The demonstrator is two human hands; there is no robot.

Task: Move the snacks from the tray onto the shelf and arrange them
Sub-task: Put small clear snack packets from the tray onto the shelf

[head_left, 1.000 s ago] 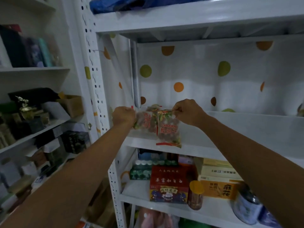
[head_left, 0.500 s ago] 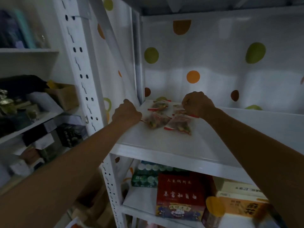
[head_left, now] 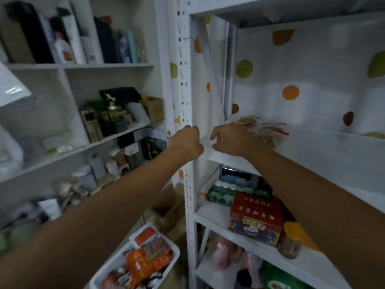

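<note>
Down low, your tray (head_left: 176,253) holds plenty of orange packs (head_left: 143,265) waiting, so this job looks far from done. Your left hand (head_left: 185,140) hangs by the shelf post (head_left: 184,97), fingers curled in on nothing. Your right hand (head_left: 231,138) sits over the shelf's (head_left: 312,157) front-left corner, fingers loose and spread, gripping nothing. The small snack bags (head_left: 265,130) lie flat in the back-left corner, tucked deep, I'd guess, to leave front room for more.
</note>
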